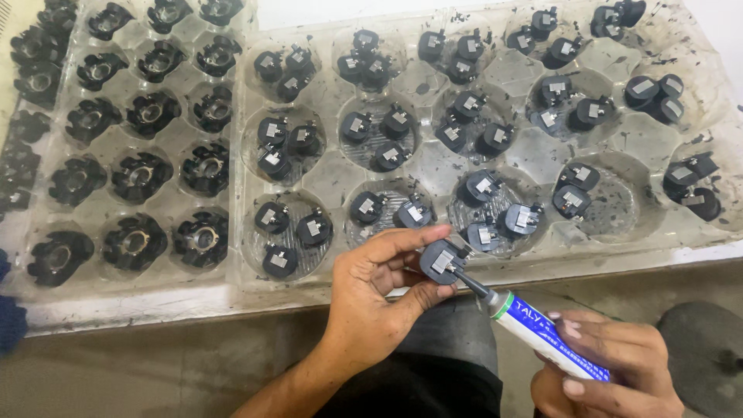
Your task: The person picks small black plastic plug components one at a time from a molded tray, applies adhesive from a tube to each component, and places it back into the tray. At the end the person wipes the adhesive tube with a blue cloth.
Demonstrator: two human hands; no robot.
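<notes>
- The right hand (607,364) is running off the bottom edge, so its wrist and lower fingers are not showing.
- The fingers of that hand are covering the rear part of the blue and white tube (546,329).
- The left hand (379,298) is hiding the underside of the small black part (443,259) it is pinching.
- The left tray (182,124) is being cut off by the top and left edges, leaving its outer cups partly out of view.
- The clear tray (526,151) is losing its far rim at the top edge.
- A dark round object (708,352) at the lower right is being cropped and blurred; its kind cannot be told.
- A blue shape (9,321) at the left edge is showing too little to identify.
</notes>
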